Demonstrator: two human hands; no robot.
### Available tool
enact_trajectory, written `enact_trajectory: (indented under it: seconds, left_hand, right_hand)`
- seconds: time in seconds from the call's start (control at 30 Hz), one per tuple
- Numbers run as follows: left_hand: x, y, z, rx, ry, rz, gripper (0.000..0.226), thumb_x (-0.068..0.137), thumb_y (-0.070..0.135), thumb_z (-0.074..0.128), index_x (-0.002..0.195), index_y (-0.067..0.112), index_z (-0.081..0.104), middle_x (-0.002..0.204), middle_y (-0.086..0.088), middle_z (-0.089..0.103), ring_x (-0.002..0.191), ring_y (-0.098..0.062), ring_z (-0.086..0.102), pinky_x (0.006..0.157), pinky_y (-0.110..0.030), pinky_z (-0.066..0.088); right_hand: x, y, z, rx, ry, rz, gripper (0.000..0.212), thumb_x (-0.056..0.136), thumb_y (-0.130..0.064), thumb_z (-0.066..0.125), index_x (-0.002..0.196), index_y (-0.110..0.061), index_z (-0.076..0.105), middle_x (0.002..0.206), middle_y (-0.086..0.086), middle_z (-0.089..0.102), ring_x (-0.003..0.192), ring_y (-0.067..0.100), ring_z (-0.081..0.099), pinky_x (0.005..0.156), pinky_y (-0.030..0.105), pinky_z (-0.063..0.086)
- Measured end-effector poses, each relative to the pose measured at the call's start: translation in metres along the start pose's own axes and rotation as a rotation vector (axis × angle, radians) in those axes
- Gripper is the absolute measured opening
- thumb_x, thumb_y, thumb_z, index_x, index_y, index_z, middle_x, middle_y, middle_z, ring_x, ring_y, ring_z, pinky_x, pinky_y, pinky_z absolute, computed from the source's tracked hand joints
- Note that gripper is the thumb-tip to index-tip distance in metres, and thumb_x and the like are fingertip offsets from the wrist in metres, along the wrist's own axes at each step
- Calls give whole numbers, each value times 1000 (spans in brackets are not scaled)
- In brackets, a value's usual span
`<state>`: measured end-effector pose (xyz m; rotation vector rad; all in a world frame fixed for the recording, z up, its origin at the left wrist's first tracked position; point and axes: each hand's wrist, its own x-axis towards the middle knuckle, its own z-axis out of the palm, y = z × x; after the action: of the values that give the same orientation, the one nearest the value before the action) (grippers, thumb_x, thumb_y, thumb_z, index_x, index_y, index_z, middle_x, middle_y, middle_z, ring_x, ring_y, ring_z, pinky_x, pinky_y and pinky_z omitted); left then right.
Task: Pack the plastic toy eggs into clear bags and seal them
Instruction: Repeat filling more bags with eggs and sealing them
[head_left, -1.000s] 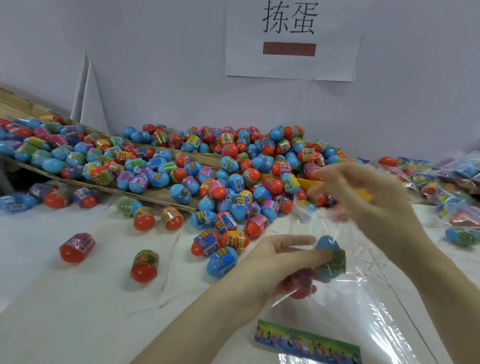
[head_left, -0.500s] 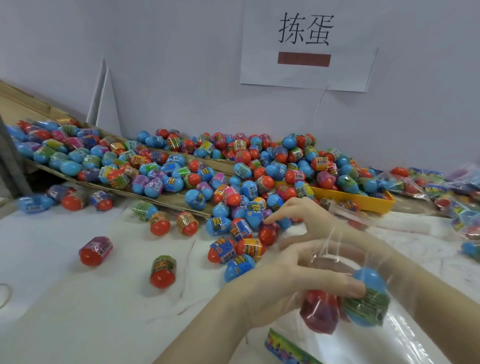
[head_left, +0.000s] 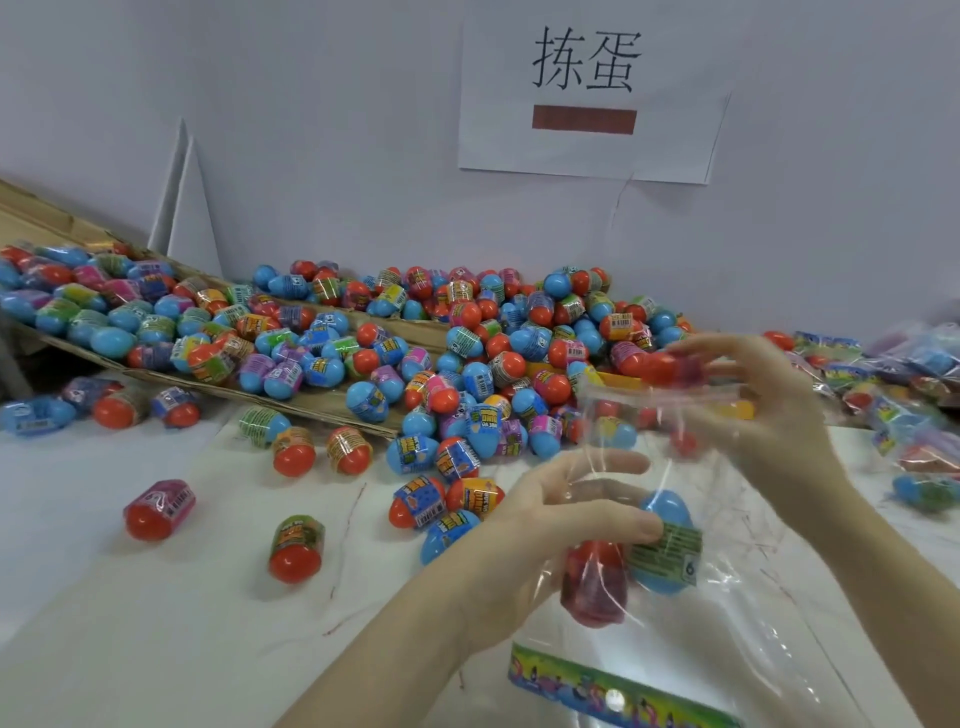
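Head view: a person's left hand (head_left: 561, 525) held a clear bag (head_left: 675, 467) above a white table (head_left: 130, 639), its grip clamped on the film, thumb pressed against the front and fingers curled behind. Inside the bag lay two plastic toy eggs side by side and touching: a blue egg (head_left: 667, 551) with a green label, and a red egg (head_left: 595, 582) just left of it. The right hand (head_left: 753, 400) was raised at the bag's open mouth, its grip pinched on another red egg (head_left: 662, 364) held just above the opening; motion blur hid the finer detail of the fingertips. A colourful printed strip (head_left: 613, 693) lay on the table below the bag. Behind the hands, a large heap of red and blue eggs (head_left: 415, 353) spilled from a flattened cardboard sheet (head_left: 311, 405) onto the table, with a few loose eggs scattered well apart at the left. Filled bags (head_left: 909, 395) were piled at the right edge. A paper sign (head_left: 587, 88) with two printed characters and a brown bar hung on the wall above the heap.
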<state>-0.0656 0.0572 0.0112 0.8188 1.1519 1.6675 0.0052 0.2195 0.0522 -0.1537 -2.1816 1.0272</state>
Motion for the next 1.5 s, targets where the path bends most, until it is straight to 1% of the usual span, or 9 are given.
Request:
enact_trajectory:
  seconds: [0.13, 0.27, 0.53, 0.73, 0.87, 1.1, 1.23, 1.4, 1.5]
  left_hand:
    - [4, 0, 2, 95, 168, 89, 49, 56, 16, 82, 98, 24, 59, 76, 11, 72, 71, -5, 67, 64, -16, 52]
    - [8, -6, 3, 186, 258, 161, 54, 46, 26, 75, 98, 26, 59, 85, 7, 73, 78, -9, 69, 66, -14, 51]
    - [7, -10, 9, 293, 281, 261, 60, 47, 28, 76, 103, 22, 55, 82, 5, 72, 76, -8, 67, 72, -22, 54]
    - [7, -10, 11, 297, 278, 249, 56, 48, 27, 75, 101, 25, 56, 81, 8, 72, 73, -6, 67, 70, -18, 54]
    - [7, -9, 11, 280, 287, 233, 57, 51, 28, 73, 105, 25, 53, 85, 8, 73, 75, -7, 68, 66, -16, 52]
    - [6, -8, 12, 247, 268, 233, 55, 53, 25, 72, 105, 24, 54, 85, 7, 73, 75, -6, 69, 62, -12, 50]
    - [5, -9, 14, 228, 265, 260, 54, 54, 25, 70, 105, 24, 54, 87, 6, 74, 77, -8, 69, 63, -14, 51]
    - [3, -10, 16, 246, 259, 296, 48, 58, 25, 69, 104, 24, 55, 89, 4, 73, 85, -14, 70, 68, -16, 52]
    - [3, -11, 16, 265, 252, 297, 40, 70, 22, 75, 104, 26, 55, 90, 5, 73, 88, -15, 69, 70, -16, 51]
  right_hand:
    - [-5, -7, -25, 196, 120, -111, 37, 54, -30, 77, 88, -40, 68, 91, -5, 71, 78, 10, 68, 71, 21, 55]
    - [-10, -22, -28, 78, 85, -220, 37, 61, -36, 80, 95, -43, 67, 96, -5, 63, 77, 12, 62, 72, 17, 49]
    - [-18, -43, -19, -148, -34, -250, 53, 42, -52, 79, 88, -36, 57, 79, -26, 59, 69, -3, 49, 65, 8, 36]
    - [-21, -44, -16, -194, -55, -277, 37, 68, -41, 69, 101, -41, 52, 97, -17, 59, 87, -2, 51, 78, 6, 35]
    - [-20, -44, -16, -150, 64, -230, 24, 74, -49, 58, 95, -42, 50, 86, -22, 58, 79, -12, 52, 69, 1, 36]
    - [-20, -43, -16, 91, 154, -83, 45, 55, -38, 85, 86, -32, 53, 85, -10, 70, 75, 2, 61, 74, 20, 44]
    - [-22, -45, -13, -159, 170, -140, 28, 63, -46, 69, 87, -44, 56, 95, -19, 58, 92, 0, 50, 77, 6, 33]
    - [-24, -46, -11, -386, 165, -178, 27, 68, -34, 62, 94, -33, 58, 88, -26, 53, 88, 8, 45, 81, 29, 33]
    - [-25, -46, -12, -474, 159, -229, 29, 65, -33, 64, 94, -30, 61, 84, -31, 48, 84, 1, 35, 73, 25, 23]
